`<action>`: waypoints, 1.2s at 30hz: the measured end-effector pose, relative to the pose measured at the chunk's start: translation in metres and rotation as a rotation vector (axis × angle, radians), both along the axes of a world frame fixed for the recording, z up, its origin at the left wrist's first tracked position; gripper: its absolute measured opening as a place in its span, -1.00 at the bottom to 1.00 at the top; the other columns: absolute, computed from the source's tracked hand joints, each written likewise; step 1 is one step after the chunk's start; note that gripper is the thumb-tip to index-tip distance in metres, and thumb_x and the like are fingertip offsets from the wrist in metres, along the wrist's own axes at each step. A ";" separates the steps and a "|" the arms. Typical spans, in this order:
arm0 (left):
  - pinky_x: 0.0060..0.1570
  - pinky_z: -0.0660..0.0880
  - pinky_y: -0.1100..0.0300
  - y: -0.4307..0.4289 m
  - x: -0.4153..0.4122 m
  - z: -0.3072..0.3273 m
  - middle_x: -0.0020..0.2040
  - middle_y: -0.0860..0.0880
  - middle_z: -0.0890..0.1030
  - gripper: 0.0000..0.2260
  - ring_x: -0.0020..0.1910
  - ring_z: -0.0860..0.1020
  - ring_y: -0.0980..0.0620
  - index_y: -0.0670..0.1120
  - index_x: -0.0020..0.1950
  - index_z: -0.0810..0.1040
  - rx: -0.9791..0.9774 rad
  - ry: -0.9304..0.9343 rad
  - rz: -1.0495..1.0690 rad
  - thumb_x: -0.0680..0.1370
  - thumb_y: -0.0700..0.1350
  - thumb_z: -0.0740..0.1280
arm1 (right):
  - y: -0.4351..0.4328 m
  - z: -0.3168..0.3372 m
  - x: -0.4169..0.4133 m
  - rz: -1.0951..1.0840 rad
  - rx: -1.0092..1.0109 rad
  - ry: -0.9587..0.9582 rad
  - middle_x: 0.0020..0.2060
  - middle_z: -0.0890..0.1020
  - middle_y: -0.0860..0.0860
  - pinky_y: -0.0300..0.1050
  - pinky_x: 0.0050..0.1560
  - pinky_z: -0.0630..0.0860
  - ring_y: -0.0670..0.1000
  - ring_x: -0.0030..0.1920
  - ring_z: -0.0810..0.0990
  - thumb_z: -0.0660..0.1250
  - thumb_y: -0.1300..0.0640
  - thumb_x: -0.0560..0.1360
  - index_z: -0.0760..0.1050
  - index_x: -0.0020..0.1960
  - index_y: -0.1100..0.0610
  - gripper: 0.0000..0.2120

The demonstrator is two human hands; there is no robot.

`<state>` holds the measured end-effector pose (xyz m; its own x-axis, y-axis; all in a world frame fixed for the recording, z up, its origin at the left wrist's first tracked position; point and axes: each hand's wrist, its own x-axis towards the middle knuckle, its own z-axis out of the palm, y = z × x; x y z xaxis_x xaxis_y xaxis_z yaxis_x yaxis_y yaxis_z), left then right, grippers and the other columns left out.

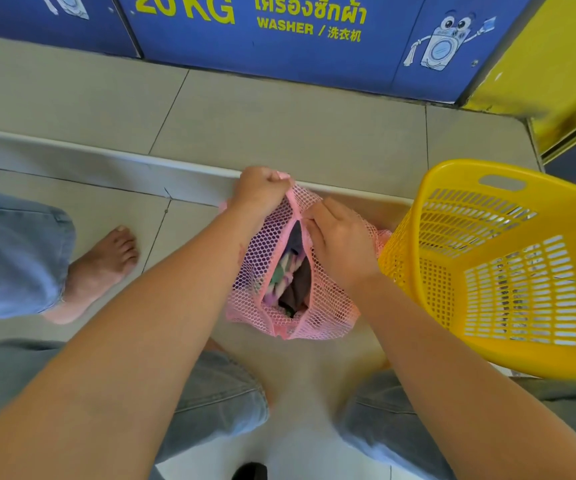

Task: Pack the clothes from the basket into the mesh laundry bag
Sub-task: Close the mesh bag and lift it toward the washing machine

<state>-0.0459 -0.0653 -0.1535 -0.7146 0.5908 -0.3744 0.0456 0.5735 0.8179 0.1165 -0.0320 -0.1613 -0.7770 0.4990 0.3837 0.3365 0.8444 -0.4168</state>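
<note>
Holding the pink mesh bag (328,306) on the floor between the knees, just left of the yellow basket (498,271). Clothes (290,275) show through the open slit. Soft, light, floppy stuff; best gripped at the stiffer zipper edge. Left hand (259,190) fisted on the far end of the opening; right hand (338,240) pinching the seam, apparently at the zipper pull.

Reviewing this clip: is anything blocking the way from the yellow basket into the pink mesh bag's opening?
Nothing visible blocks it. The pink mesh bag sits right beside the yellow basket, and its opening gapes, showing clothes already inside. The left hand grips the bag's top end; the right hand holds the opening's edge. The basket looks empty.
</note>
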 end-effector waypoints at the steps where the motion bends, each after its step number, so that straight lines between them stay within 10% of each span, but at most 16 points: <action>1: 0.15 0.52 -0.08 0.003 -0.007 0.000 -0.14 0.00 0.68 -0.73 -0.03 0.64 -0.10 -0.04 -0.41 0.52 0.014 0.028 0.034 0.41 0.05 0.44 | -0.002 -0.002 0.002 0.017 -0.005 -0.001 -0.22 0.60 0.14 -0.01 -0.29 0.51 0.17 -0.27 0.55 0.24 0.23 0.53 0.56 -0.11 0.26 -0.85; 6: 0.10 0.57 -0.08 0.010 -0.042 0.003 -0.21 0.00 0.69 -0.79 -0.10 0.67 -0.11 -0.03 -0.32 0.58 0.042 0.098 0.211 0.39 0.08 0.42 | -0.018 -0.022 0.018 0.009 -0.029 -0.081 -0.20 0.63 0.08 -0.09 -0.28 0.51 0.11 -0.26 0.58 0.36 0.33 0.47 0.60 -0.07 0.21 -0.92; 10: 0.09 0.52 -0.04 -0.004 -0.028 0.009 0.06 -0.10 0.64 -0.65 0.00 0.59 -0.13 -0.15 0.06 0.55 -0.262 0.362 -0.092 0.56 0.13 0.27 | -0.019 -0.028 0.018 -0.028 -0.071 -0.073 -0.17 0.63 0.10 0.00 -0.28 0.54 0.14 -0.25 0.57 0.36 0.35 0.48 0.59 -0.06 0.23 -0.92; 15: -0.16 0.48 0.11 -0.019 0.013 0.007 -0.29 -0.04 0.61 -0.50 -0.29 0.59 -0.04 -0.11 -0.29 0.56 -0.446 0.222 -0.545 0.53 0.30 0.22 | -0.018 -0.014 0.009 -0.015 -0.057 -0.015 -0.20 0.59 0.09 -0.05 -0.27 0.50 0.10 -0.28 0.53 0.28 0.27 0.54 0.58 -0.05 0.24 -0.89; 21: -0.10 0.53 0.06 -0.018 0.018 0.012 -0.22 -0.11 0.61 -0.80 -0.22 0.55 -0.08 -0.13 -0.26 0.55 -0.336 0.193 -0.452 0.52 -0.06 0.36 | -0.020 -0.007 0.009 -0.016 -0.013 -0.008 -0.23 0.59 0.07 -0.10 -0.24 0.43 0.09 -0.28 0.53 0.34 0.28 0.52 0.59 -0.09 0.22 -0.94; 28: -0.03 0.59 0.06 -0.006 -0.034 0.030 -0.08 -0.10 0.66 -0.75 -0.07 0.65 -0.09 -0.18 0.07 0.61 0.002 0.115 0.156 0.55 -0.02 0.32 | -0.025 -0.009 0.013 0.031 0.001 -0.029 -0.17 0.60 0.10 0.02 -0.18 0.49 0.13 -0.21 0.54 0.26 0.25 0.57 0.56 -0.05 0.23 -0.88; 36: -0.03 0.50 0.03 -0.037 -0.001 0.026 0.07 -0.22 0.64 -0.38 -0.02 0.63 -0.21 -0.21 0.14 0.59 -0.430 0.249 -0.344 0.54 0.33 0.16 | -0.031 -0.007 0.012 -0.022 -0.021 0.007 -0.21 0.59 0.09 -0.08 -0.25 0.47 0.09 -0.25 0.53 0.33 0.32 0.52 0.57 -0.09 0.24 -0.95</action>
